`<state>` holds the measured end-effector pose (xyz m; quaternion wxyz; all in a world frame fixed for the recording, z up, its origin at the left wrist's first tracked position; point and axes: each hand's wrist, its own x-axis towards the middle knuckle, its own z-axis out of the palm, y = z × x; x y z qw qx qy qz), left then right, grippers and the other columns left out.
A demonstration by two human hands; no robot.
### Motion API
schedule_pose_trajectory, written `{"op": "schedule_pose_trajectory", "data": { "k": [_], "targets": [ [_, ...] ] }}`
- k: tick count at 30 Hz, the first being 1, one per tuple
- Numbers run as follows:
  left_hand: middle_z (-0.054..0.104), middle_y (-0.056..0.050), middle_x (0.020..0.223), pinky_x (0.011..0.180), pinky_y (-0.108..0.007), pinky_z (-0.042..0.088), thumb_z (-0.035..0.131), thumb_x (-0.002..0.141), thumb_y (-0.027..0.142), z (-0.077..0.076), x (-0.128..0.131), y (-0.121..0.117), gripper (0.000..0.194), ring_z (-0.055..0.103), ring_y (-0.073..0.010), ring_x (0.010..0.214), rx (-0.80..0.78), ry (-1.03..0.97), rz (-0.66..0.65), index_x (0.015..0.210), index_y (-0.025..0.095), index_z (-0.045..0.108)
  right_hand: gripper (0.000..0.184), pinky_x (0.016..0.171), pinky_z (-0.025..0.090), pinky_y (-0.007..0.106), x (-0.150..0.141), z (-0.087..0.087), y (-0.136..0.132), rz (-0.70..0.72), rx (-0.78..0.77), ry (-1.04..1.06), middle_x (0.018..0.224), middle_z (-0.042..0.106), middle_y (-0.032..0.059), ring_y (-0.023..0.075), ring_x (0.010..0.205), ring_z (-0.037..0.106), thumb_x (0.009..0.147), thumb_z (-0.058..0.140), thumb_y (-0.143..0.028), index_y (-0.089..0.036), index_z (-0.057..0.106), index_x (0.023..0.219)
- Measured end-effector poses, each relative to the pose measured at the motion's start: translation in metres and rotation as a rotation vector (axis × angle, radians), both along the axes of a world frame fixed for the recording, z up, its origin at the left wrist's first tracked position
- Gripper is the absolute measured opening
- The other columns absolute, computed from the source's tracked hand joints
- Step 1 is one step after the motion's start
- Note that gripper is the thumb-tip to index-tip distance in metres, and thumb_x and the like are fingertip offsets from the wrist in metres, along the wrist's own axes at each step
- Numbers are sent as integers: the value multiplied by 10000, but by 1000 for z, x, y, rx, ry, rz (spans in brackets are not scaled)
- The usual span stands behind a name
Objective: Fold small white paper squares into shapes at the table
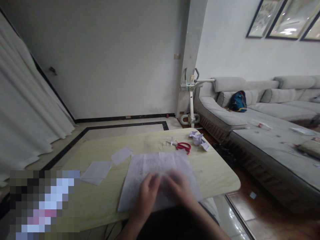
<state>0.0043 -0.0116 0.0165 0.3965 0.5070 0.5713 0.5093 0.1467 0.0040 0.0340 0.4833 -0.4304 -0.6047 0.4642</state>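
A large sheet of thin white paper (157,161) with faint marks lies at the near edge of the wooden table. Above it, my left hand (149,186) is closed with its fingertips pinched. My right hand (177,186) meets it from the other side, fingers bent together and blurred by motion. Whatever lies between the fingertips is too blurred to name. Just beyond the sheet are red-handled scissors (183,146), pointing left. Crumpled paper (198,139) sits to their right. Smaller white paper pieces (97,171) lie flat on the left.
The pale wooden table (220,178) has rounded corners. Thin scraps (162,145) are scattered by the scissor tips. A grey sofa (262,138) with a blue backpack (238,101) stands to the right. White exercise equipment (191,100) is behind the table; a curtain (27,96) hangs left.
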Motion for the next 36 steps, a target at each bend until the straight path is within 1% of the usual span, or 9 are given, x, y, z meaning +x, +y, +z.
{"op": "schedule_pose_trajectory", "data": {
  "k": [5, 9, 15, 22, 24, 27, 29, 32, 36],
  "targets": [
    [728, -52, 832, 698, -313, 556, 590, 827, 489, 2, 0, -1, 318, 690, -242, 805, 56, 16, -7, 888, 187, 671, 253, 492, 379, 229, -1, -2, 0, 27, -61, 64, 581, 528, -27, 125, 539, 481, 834, 586, -389, -179, 585, 691],
    [711, -25, 734, 613, -283, 553, 592, 826, 476, 5, 1, -2, 294, 679, -209, 675, 48, -9, -39, 854, 194, 671, 190, 579, 442, 250, 0, -4, 2, 7, -14, 37, 661, 599, 0, 150, 627, 548, 822, 605, -357, -182, 632, 752],
    [738, -62, 822, 689, -331, 576, 609, 800, 501, 5, 1, -2, 332, 700, -250, 789, 53, -27, -10, 862, 184, 685, 191, 554, 428, 240, 1, -6, 2, 17, 2, 13, 635, 581, -9, 140, 602, 524, 828, 595, -332, -182, 623, 713],
    [741, -55, 800, 707, -330, 571, 603, 799, 495, 8, -1, -2, 310, 698, -249, 785, 65, 27, -13, 833, 199, 690, 198, 539, 419, 239, 1, -7, 1, 46, -22, -9, 622, 562, -13, 137, 592, 509, 837, 589, -329, -176, 618, 715],
    [735, -48, 778, 711, -328, 565, 597, 803, 505, 10, -1, -3, 314, 694, -247, 771, 75, 51, -18, 806, 205, 691, 189, 544, 419, 244, 1, -6, 1, 43, 13, -25, 634, 555, -11, 140, 601, 508, 823, 599, -324, -179, 621, 704],
    [730, -54, 788, 681, -313, 559, 588, 803, 528, 10, -1, -3, 342, 690, -246, 771, 59, 38, -17, 811, 199, 683, 199, 585, 426, 254, 2, -6, 3, -17, 96, -50, 673, 543, -5, 149, 646, 513, 796, 639, -318, -188, 614, 647],
    [730, -64, 820, 638, -299, 555, 586, 800, 545, 8, 1, -2, 375, 691, -239, 758, 20, -12, -20, 875, 187, 671, 211, 585, 427, 257, 3, -7, 4, -60, 66, -22, 658, 541, -6, 155, 646, 517, 802, 636, -333, -196, 610, 643],
    [729, -73, 864, 609, -290, 551, 604, 785, 552, 3, 3, -1, 436, 693, -225, 739, -21, -77, -40, 999, 173, 640, 198, 541, 416, 253, 4, -9, 6, -103, -36, 65, 621, 542, -15, 157, 601, 513, 808, 615, -367, -206, 610, 692],
    [725, -74, 831, 647, -312, 550, 625, 775, 531, -2, 2, -1, 397, 689, -240, 752, -15, -21, -8, 937, 169, 652, 166, 537, 413, 251, 2, -9, 6, -100, -64, 94, 617, 529, -22, 150, 585, 500, 785, 613, -337, -208, 580, 685]
  ]
}}
